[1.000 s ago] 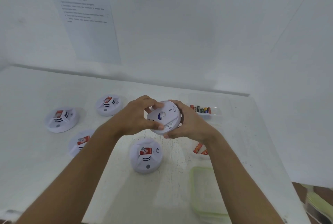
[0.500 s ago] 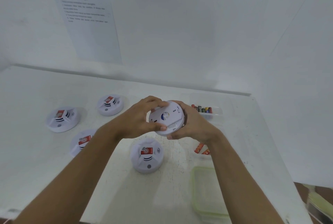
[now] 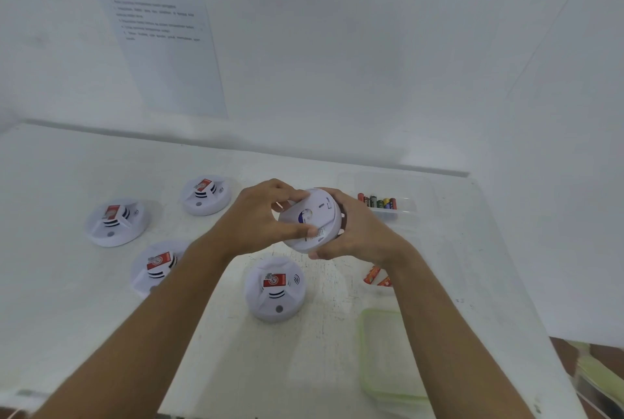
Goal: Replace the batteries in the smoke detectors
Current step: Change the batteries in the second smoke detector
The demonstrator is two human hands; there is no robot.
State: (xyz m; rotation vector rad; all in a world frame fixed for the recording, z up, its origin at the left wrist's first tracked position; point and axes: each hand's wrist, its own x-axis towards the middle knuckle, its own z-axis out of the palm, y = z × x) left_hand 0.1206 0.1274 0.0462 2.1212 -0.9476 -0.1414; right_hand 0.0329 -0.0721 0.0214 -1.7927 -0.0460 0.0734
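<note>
Now the smoke detector [image 3: 312, 219], held above the middle of the table [image 3: 304, 368], is tilted further edge-on than a second ago. The left hand [image 3: 260, 216] pinches its back and the right hand [image 3: 358, 233] cups its rim, each grip closed on it. The back is apparently being twisted off; the inside is not yet exposed.

Bare desk [image 3: 287, 368] is lying open between the arms, nearer than the front detector [image 3: 275, 288]. A far-left detector [image 3: 116, 223], a rear detector [image 3: 206, 196] and a third detector [image 3: 155, 266] by the left arm are crowding the left half. A green-rimmed container [image 3: 365, 351], loose orange batteries [image 3: 372, 275] and a battery tray [image 3: 403, 213] are lining the right side.
</note>
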